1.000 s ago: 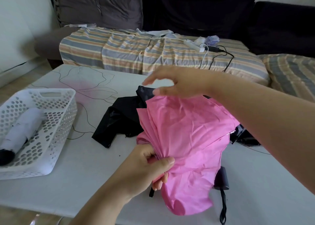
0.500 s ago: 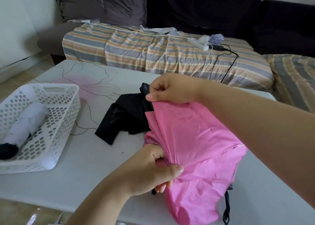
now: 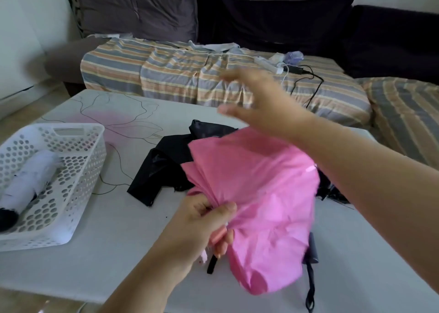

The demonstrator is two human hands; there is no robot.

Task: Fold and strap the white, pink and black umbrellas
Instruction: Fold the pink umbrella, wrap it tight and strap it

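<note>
On your far left the white umbrella (image 3: pixel 31 177) already lies rolled in the basket (image 3: pixel 78 194), so that one looks done. The black umbrella (image 3: pixel 166 168) sprawls loose on the table (image 3: pixel 118 241), not yet folded. Your left hand (image 3: pixel 199 227) grips the pink umbrella (image 3: pixel 261 206) at its gathered end, canopy unstrapped and billowing. Your right hand (image 3: pixel 261 106) hovers above it, fingers spread, holding nothing.
</note>
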